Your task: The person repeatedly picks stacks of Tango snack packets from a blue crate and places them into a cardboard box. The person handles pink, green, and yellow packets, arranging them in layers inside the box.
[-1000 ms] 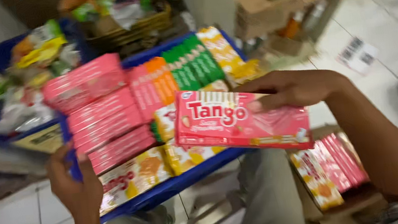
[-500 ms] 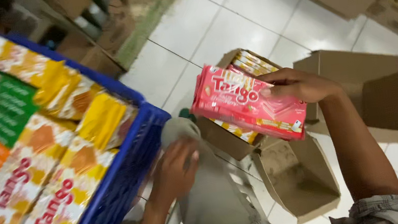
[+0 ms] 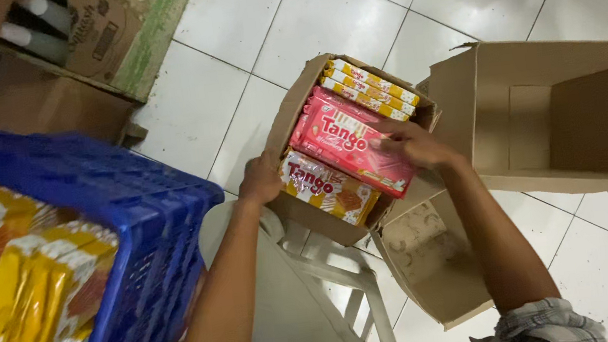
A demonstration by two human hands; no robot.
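My right hand (image 3: 415, 143) grips a pink wafer pack (image 3: 339, 143) and holds it flat inside an open cardboard box (image 3: 290, 122) on the tiled floor. Yellow wafer packs (image 3: 328, 190) lie under and beside it, with more along the box's far side (image 3: 372, 87). My left hand (image 3: 260, 180) rests on the box's near-left edge and steadies it. The right hand's fingers cover the pack's right end.
A blue plastic crate (image 3: 132, 215) with several yellow packs (image 3: 21, 291) stands at the left. A larger open empty carton (image 3: 568, 115) lies at the right. A pale stool (image 3: 312, 301) is under me. More cartons and a shelf stand at the top left.
The view swung from the crate down to the floor. My right hand carried the pink pack from above the crate into the cardboard box; my left hand came onto the box's edge.
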